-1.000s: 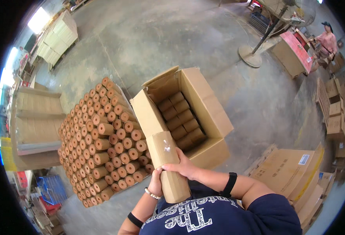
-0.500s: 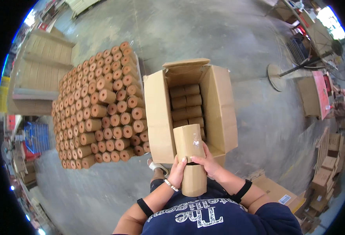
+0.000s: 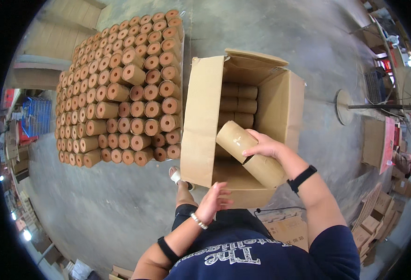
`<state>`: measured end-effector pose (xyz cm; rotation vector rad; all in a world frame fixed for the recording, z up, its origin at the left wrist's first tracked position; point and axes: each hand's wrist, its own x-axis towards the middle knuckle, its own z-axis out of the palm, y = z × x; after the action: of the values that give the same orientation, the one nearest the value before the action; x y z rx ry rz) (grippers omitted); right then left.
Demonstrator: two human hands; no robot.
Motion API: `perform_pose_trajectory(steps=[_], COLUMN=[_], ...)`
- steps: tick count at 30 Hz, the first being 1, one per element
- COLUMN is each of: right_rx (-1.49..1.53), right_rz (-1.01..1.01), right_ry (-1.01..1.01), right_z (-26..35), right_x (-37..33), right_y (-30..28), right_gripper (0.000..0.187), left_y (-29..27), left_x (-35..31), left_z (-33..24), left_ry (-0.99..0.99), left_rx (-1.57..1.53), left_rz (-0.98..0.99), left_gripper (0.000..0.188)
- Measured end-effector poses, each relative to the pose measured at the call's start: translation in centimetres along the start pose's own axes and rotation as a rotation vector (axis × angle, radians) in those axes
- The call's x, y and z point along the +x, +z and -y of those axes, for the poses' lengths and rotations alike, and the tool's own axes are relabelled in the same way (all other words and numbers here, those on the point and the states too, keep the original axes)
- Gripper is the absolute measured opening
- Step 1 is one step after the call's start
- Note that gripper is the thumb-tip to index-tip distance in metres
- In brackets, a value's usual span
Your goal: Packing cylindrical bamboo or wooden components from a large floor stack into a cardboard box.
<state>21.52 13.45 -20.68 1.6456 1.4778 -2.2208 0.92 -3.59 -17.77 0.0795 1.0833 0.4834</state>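
An open cardboard box [image 3: 200,123] stands in front of me with its flaps folded outward. Rows of brown paper-wrapped cylinders [image 3: 238,105] lie in its far part. Over its near part my right hand [image 3: 268,145] grips a pair of the same cylinders, set end to end and tilted. Of that pair, the upper-left cylinder [image 3: 235,139] has a shiny patch of tape, and the lower-right cylinder [image 3: 265,169] reaches toward my wrist. Fingers spread and holding nothing, my left hand [image 3: 211,201] is just outside the box's near left corner.
To the left, a large block of upright wrapped cylinders [image 3: 107,91] shows reddish ends with centre holes. A round stand base [image 3: 343,107] with a pole is at right. Flattened cardboard [image 3: 287,232] lies on the floor near me. A blue crate [image 3: 37,115] sits far left.
My left hand has let go of the cylinder pair and moved down and left. My right hand has carried the pair rightward over the box and turned it to a slant. The view has shifted.
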Motion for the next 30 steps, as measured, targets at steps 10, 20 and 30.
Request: perform_pose_trajectory(steps=[10,20,30], right_rx=[-0.850,-1.230,-0.900], right_rz=[0.271,0.388,0.057], right_ry=[0.135,0.041,-0.289], right_z=[-4.8,-20.0,-19.8], right_x=[9.3,16.6,16.4], right_y=[3.6,6.4,7.2], right_gripper=[0.097,0.085,0.064], left_y=[-10.0,-13.3,-15.6], left_x=[-3.0,0.9,3.7], left_z=[7.4,11.0,14.1], left_ry=[-0.012,-0.094,-0.088], left_rx=[-0.247,-0.266,-0.219], left_rz=[-0.480,-0.694,-0.645], left_gripper=[0.050,0.045,0.046])
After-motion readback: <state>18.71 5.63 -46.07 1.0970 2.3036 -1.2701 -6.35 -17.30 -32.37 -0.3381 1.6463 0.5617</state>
